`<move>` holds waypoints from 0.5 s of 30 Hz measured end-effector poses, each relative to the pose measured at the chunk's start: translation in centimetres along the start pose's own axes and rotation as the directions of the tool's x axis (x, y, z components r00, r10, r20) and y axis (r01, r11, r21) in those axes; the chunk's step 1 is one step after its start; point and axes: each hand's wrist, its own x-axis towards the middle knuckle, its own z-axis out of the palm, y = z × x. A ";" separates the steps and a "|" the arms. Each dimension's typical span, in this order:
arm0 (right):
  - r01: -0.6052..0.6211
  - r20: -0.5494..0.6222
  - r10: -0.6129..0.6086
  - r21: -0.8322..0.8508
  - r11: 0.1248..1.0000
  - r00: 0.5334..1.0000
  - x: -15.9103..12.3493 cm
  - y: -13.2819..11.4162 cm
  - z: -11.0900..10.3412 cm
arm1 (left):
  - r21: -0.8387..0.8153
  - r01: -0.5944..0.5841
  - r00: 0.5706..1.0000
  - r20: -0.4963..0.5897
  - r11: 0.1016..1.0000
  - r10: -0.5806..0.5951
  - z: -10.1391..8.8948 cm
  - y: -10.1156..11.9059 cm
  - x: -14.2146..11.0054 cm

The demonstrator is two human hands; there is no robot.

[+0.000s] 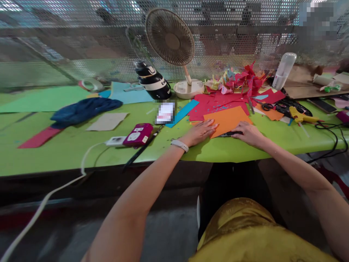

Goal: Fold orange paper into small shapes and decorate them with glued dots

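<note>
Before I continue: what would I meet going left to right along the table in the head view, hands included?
Navy cloth, magenta device, smartphone, left hand, right hand, yellow hot glue gun.

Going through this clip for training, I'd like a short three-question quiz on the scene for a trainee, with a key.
1. Multiple choice: the sheet of paper under the fingers of the left hand is
A) blue
B) orange
C) green

2. True or false: as the picture shows it, the fan base stands to the right of the black bottle.

3. Fill in the blank: the slim dark tool is in the grip of the ____ hand.

Key
1. B, orange.
2. True.
3. Right: the right hand has it at the near edge of the paper.
</note>
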 end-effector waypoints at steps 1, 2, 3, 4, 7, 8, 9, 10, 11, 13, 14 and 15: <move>-0.002 -0.002 0.002 -0.002 1.000 1.000 0.1 -0.1 0.0 | -0.003 -0.001 1.000 -0.004 1.000 0.001 0.0 0.0 0.0; -0.005 -0.004 0.005 -0.005 1.000 1.000 0.1 -0.1 0.1 | -0.005 -0.003 1.000 -0.008 1.000 0.003 0.1 -0.1 0.0; -0.007 -0.004 0.006 -0.007 1.000 1.000 0.2 -0.2 0.1 | -0.005 -0.007 1.000 -0.010 1.000 0.007 0.1 -0.1 0.0; -0.005 -0.003 0.005 -0.007 1.000 1.000 0.2 -0.2 0.1 | -0.005 -0.011 1.000 -0.010 1.000 0.011 0.1 -0.2 0.0; 0.016 0.006 -0.016 0.007 1.000 1.000 0.1 -0.2 0.1 | 0.000 -0.010 1.000 -0.005 1.000 0.010 0.1 -0.1 0.0; 0.020 0.008 -0.020 0.012 1.000 1.000 0.1 -0.2 0.0 | 0.001 -0.008 1.000 -0.004 1.000 0.008 0.1 -0.1 0.0; 0.020 0.007 -0.020 0.014 1.000 1.000 0.1 -0.2 0.0 | 0.002 -0.006 1.000 -0.004 1.000 0.006 0.0 0.0 0.0; 0.016 0.004 -0.016 0.015 1.000 1.000 0.1 -0.2 0.0 | 0.003 -0.004 1.000 -0.001 1.000 0.004 0.0 0.0 0.0; 0.012 0.002 -0.012 0.015 1.000 1.000 0.2 -0.3 0.0 | 0.005 -0.003 1.000 0.002 1.000 0.003 -0.1 0.1 0.0; 0.004 0.001 -0.004 0.017 1.000 1.000 0.3 -0.4 0.1 | 0.008 0.001 1.000 0.014 1.000 -0.001 -0.2 0.2 0.0; 0.005 0.007 -0.005 0.021 1.000 1.000 0.3 -0.5 0.1 | 0.011 0.003 1.000 0.020 1.000 -0.003 -0.2 0.3 0.0; 0.011 0.018 -0.012 0.026 1.000 1.000 0.2 -0.6 0.1 | 0.014 0.004 1.000 0.024 1.000 -0.004 -0.3 0.3 0.0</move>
